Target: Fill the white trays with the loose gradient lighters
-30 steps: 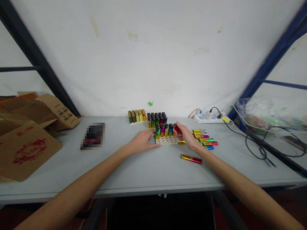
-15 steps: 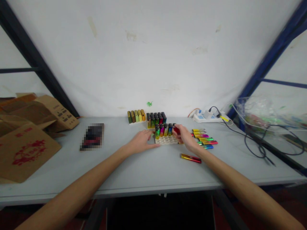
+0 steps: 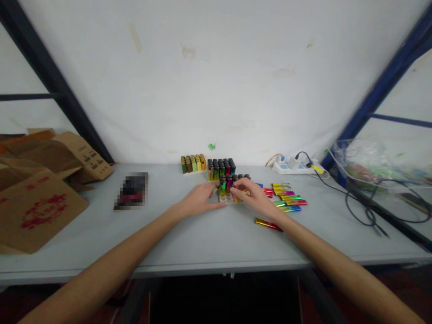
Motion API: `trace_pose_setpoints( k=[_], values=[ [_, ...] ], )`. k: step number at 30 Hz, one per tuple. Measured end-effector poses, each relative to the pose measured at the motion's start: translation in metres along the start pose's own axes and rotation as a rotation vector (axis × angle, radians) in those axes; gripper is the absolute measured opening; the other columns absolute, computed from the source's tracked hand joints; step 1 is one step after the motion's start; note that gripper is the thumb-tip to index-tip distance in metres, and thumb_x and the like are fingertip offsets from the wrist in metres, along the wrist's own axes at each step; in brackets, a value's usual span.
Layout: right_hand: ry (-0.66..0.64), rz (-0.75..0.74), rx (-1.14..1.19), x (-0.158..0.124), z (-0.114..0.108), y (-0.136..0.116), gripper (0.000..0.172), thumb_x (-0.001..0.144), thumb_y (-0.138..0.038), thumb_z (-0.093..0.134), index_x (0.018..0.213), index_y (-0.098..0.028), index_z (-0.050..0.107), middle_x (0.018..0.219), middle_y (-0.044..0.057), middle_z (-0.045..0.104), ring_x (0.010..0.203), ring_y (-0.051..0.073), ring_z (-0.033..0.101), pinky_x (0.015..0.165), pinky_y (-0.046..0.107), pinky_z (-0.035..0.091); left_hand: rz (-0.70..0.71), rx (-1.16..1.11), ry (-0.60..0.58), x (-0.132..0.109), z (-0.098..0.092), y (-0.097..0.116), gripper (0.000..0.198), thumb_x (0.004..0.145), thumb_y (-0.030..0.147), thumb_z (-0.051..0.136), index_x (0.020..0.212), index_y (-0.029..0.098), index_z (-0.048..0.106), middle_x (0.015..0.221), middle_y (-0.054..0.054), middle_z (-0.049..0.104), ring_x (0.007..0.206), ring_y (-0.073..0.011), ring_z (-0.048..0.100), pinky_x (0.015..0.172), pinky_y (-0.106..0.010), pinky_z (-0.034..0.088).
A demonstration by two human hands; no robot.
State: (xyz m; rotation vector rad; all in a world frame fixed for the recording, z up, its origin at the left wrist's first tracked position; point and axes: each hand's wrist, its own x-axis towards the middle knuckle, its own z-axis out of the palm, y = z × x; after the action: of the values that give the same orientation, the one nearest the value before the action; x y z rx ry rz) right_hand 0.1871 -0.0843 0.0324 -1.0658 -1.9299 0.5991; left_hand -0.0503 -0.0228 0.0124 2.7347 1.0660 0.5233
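Upright lighters (image 3: 223, 183) with black tops and bright metallic bodies stand in a row in a pale tray (image 3: 222, 199) with round holes. My left hand (image 3: 199, 200) steadies the tray's left end, thumb along the front and fingers behind. Over the tray's front part is my right hand (image 3: 252, 195), fingertips pinched at what looks like a gold lighter (image 3: 237, 199), mostly hidden by the hand. Several loose lighters (image 3: 286, 192) lie to the right of the tray. One gold-and-red lighter (image 3: 268, 223) lies closer to me, partly behind my right wrist.
Behind are a full block of black-topped lighters (image 3: 221, 168) and a block of green-to-yellow lighters (image 3: 193, 164). A power strip (image 3: 293, 167) and black cable (image 3: 369, 211) lie right, cardboard boxes (image 3: 43, 211) left. A blurred-out dark object (image 3: 131, 191) lies left of centre.
My right hand has moved left, from the right end of the lighter row to the tray's middle front. The red lighter it held has left its fingers. My left hand stays put.
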Motion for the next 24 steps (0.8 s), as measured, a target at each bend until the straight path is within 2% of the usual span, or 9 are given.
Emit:
trace_pose_setpoints(
  k=[2,6,10,13,16,19,24],
  values=[
    [0.033,-0.045,-0.115,-0.001,0.001,-0.002,0.033,0.099,-0.052,0.057,0.093,-0.021,0.065,0.095,0.006,0.067,0.091,0.02,0.062,0.083,0.031,0.047,0.004,-0.001,0.0,0.0,-0.001,0.001,0.06,0.086,0.073,0.06,0.108,0.017,0.061,0.09,-0.007,0.066,0.081,-0.0256,0.062,0.072,-0.034,0.044],
    [0.058,-0.019,-0.25,-0.002,0.0,-0.005,0.028,0.101,-0.048,0.055,0.096,-0.022,0.066,0.084,0.004,0.07,0.076,0.02,0.064,0.073,0.03,0.046,-0.015,-0.002,-0.008,0.001,-0.001,0.001,0.06,0.085,0.075,0.06,0.102,0.017,0.062,0.089,-0.007,0.065,0.081,-0.0258,0.062,0.071,-0.034,0.045],
    [0.104,-0.012,-0.294,-0.001,-0.003,-0.006,0.026,0.103,-0.043,0.051,0.107,-0.022,0.066,0.092,0.006,0.074,0.079,0.021,0.068,0.073,0.03,0.047,-0.035,0.003,-0.005,0.001,-0.001,0.002,0.06,0.084,0.076,0.059,0.096,0.018,0.061,0.088,-0.007,0.065,0.081,-0.0264,0.062,0.071,-0.034,0.045],
    [0.063,-0.05,-0.324,-0.001,-0.002,-0.002,0.025,0.104,-0.04,0.05,0.112,-0.022,0.065,0.098,0.008,0.075,0.085,0.022,0.069,0.076,0.031,0.048,-0.029,-0.011,-0.001,0.001,-0.001,0.002,0.059,0.084,0.075,0.06,0.095,0.018,0.061,0.087,-0.007,0.065,0.081,-0.0265,0.062,0.072,-0.035,0.046],
    [-0.01,-0.071,-0.351,0.0,0.001,0.004,0.026,0.105,-0.039,0.048,0.116,-0.021,0.064,0.101,0.008,0.075,0.084,0.021,0.069,0.075,0.03,0.048,-0.011,-0.016,0.008,0.0,-0.002,0.003,0.057,0.085,0.072,0.061,0.103,0.018,0.062,0.088,-0.006,0.065,0.082,-0.0262,0.062,0.072,-0.034,0.045],
    [-0.053,-0.056,-0.358,0.001,0.002,0.008,0.028,0.105,-0.04,0.047,0.12,-0.021,0.064,0.095,0.007,0.076,0.079,0.021,0.069,0.071,0.029,0.047,-0.012,-0.004,0.003,0.0,-0.003,0.004,0.057,0.085,0.07,0.063,0.108,0.018,0.062,0.09,-0.007,0.066,0.084,-0.0263,0.062,0.072,-0.033,0.045],
    [-0.069,0.003,-0.365,0.004,-0.001,0.01,0.029,0.106,-0.036,0.047,0.124,-0.021,0.064,0.081,0.004,0.075,0.07,0.02,0.069,0.067,0.027,0.046,-0.016,-0.002,0.005,0.0,-0.002,0.003,0.056,0.085,0.071,0.063,0.103,0.018,0.061,0.089,-0.007,0.065,0.081,-0.0261,0.062,0.071,-0.034,0.045]
  ],
)
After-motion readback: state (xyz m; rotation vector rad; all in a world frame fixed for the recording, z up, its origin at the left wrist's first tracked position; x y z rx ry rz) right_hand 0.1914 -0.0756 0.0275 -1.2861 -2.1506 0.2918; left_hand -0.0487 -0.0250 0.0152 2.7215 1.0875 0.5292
